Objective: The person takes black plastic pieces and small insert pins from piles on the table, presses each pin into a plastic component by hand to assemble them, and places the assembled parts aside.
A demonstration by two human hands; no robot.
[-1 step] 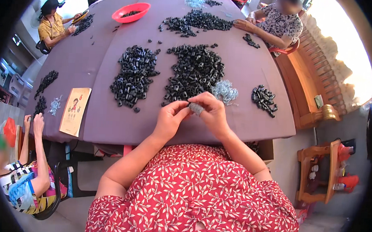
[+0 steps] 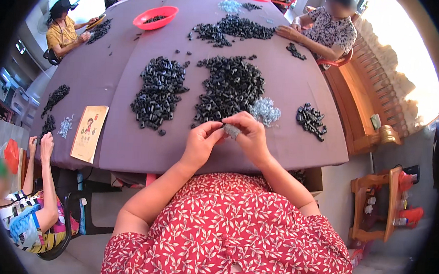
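My left hand [image 2: 197, 143] and my right hand [image 2: 251, 137] meet over the table's near edge, fingertips pinched together. Between them a dark bit of a small black plastic part [image 2: 224, 124] shows; the fingers cover the rest. A grey wrap [image 2: 232, 131] covers one finger of my right hand. Just beyond my hands spreads a big heap of short black plastic pieces [image 2: 231, 83], with a second heap of black pieces [image 2: 157, 92] to its left. A pile of small silvery metal pieces [image 2: 265, 111] lies close to my right hand.
A purple-grey cloth covers the table [image 2: 130, 155]. On it are a booklet [image 2: 89, 134], a smaller black pile [image 2: 311, 120] at right and a red bowl [image 2: 155, 17] farther back. Co-workers sit around it, one person's hands [image 2: 45, 145] at near left. A wooden bench [image 2: 349, 89] stands at right.
The whole view has shifted very slightly, so the table sits a little lower. My hands keep nearly the same pinch on the black plastic part.
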